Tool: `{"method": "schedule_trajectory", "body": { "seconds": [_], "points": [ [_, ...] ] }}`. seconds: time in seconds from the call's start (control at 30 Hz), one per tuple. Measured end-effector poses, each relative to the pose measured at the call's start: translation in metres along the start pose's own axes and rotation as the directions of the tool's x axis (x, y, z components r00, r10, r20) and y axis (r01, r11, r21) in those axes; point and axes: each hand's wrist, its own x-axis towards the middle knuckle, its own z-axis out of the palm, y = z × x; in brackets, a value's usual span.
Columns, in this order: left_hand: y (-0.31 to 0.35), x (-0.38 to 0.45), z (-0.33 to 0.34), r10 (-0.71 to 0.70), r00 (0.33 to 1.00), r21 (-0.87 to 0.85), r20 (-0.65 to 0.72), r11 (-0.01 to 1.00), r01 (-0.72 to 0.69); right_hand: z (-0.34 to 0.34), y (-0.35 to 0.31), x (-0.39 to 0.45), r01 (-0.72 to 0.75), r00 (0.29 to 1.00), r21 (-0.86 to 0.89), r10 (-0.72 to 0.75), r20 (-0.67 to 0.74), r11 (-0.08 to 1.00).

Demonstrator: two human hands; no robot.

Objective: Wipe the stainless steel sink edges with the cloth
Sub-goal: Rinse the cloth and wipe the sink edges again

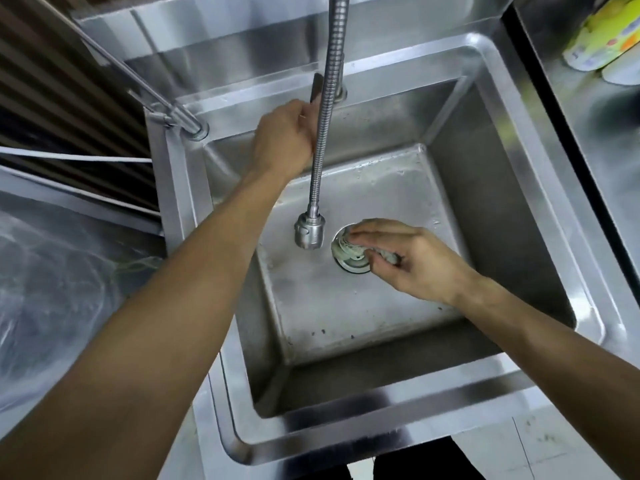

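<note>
The stainless steel sink (346,432) fills the middle of the view, with its drain (354,267) in the basin floor. My right hand (415,261) is down in the basin and pinches a small wadded pale cloth (341,248) just over the drain. A flexible metal faucet hose (323,133) hangs from above and ends in a spray head (310,232) beside the cloth. My left hand (284,135) reaches to the back rim and grips the dark faucet lever (317,85). No water shows from the spray head.
A yellow-green packet (602,32) lies on the steel counter at the top right. A slanted metal pipe (138,77) and white cables (69,157) run along the left, above a clear plastic sheet (52,271). Dark specks dot the basin floor.
</note>
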Motion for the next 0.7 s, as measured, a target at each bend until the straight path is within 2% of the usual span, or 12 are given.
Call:
{"method": "schedule_trajectory", "body": {
  "seconds": [0.1,0.17,0.23,0.3,0.37,0.43,0.5,0.57,0.63,0.7],
  "points": [
    [0.003,0.014,0.006,-0.093,0.994,0.044,-0.056,0.994,0.096,0.007,0.004,0.001,0.028,1.0,0.003,-0.028,-0.007,1.0],
    [0.005,0.014,0.008,-0.12,0.993,0.021,-0.022,0.992,0.121,0.01,0.008,0.002,0.047,0.999,0.011,-0.047,-0.027,0.999],
    [0.006,0.015,0.013,-0.146,0.988,-0.16,0.049,0.975,0.152,0.011,0.012,0.002,0.057,0.998,-0.004,-0.057,-0.038,0.998],
    [0.009,0.017,0.014,-0.252,0.955,-0.416,0.154,0.861,0.294,0.012,0.015,-0.001,0.062,0.997,-0.025,-0.063,-0.042,0.998],
    [0.009,0.021,0.011,-0.359,0.906,-0.507,0.223,0.752,0.422,0.014,0.017,-0.003,0.079,0.995,-0.027,-0.08,-0.054,0.997],
    [0.003,0.018,0.006,-0.351,0.91,-0.48,0.221,0.773,0.414,0.017,0.019,-0.004,0.1,0.993,-0.012,-0.1,-0.068,0.995],
    [-0.013,-0.002,0.006,-0.294,0.939,-0.464,0.179,0.816,0.344,0.02,0.021,-0.006,0.097,0.993,0.003,-0.097,-0.068,0.995],
    [-0.037,-0.039,0.015,-0.349,0.929,-0.46,0.122,0.809,0.365,0.025,0.023,-0.008,0.083,0.995,0.018,-0.082,-0.049,0.996],
    [-0.068,-0.084,0.029,-0.528,0.845,-0.417,0.088,0.751,0.513,0.033,0.023,-0.009,0.034,0.999,0.058,-0.034,-0.012,0.998],
    [-0.093,-0.128,0.05,-0.732,0.665,-0.396,0.147,0.573,0.718,0.044,0.021,-0.01,-0.16,0.987,0.2,0.152,0.054,0.967]
  ]
}}
